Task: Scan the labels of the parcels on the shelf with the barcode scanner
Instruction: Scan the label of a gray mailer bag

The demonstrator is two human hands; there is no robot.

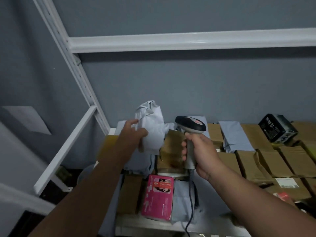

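- Head view, frame centre: my left hand [135, 135] grips a crumpled white mailer [150, 124], its label unseen.
- My right hand [200, 151] clasps the barcode scanner [189, 127]; cable [191, 202] leaves the frame bottom.
- Cardboard parcels [266, 158] crowd the shelf [153, 224] at lower right, edge-cropped.

- Barcode scanner [190, 127]: one.
- Hands: two, left hand [132, 135], right hand [201, 151].
- Pink box [158, 197]: one.
- Black box [277, 128]: one.
- Grey poly mailers: at least three, one [150, 127] lifted.
- Brown cartons [253, 163]: many, count unclear.
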